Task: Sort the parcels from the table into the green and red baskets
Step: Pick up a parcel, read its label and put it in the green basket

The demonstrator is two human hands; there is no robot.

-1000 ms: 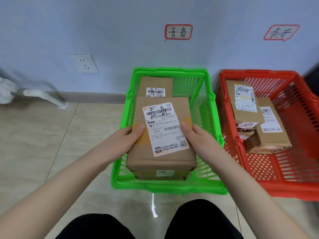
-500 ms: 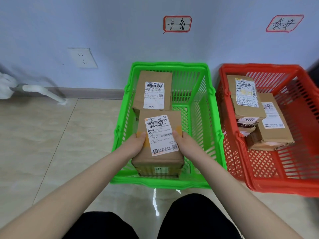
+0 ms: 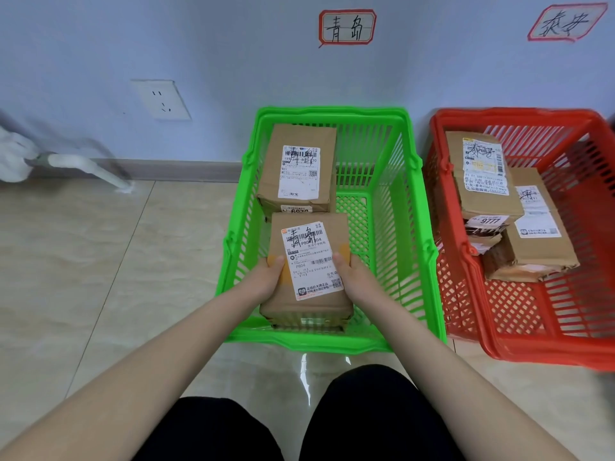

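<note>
A brown cardboard parcel [image 3: 307, 307] with a white label sits low inside the green basket [image 3: 422, 261], near its front wall. My left hand [image 3: 266, 277] grips its left side and my right hand [image 3: 354, 277] grips its right side, thumbs on top. Behind it in the same basket lies a second labelled parcel [image 3: 298, 168]. The red basket [image 3: 539, 341] to the right holds two labelled parcels [image 3: 482, 181], one lying across the other [image 3: 532, 247].
Handwritten signs hang on the wall above the green basket [image 3: 347, 27] and the red basket [image 3: 565, 23]. A wall socket [image 3: 161, 99] and a white pipe [image 3: 83, 168] are at the left. My dark-trousered knees [image 3: 299, 424] are at the bottom, on a tiled floor.
Both hands have lowered the parcel from above the green basket down into it, in front of the other parcel.
</note>
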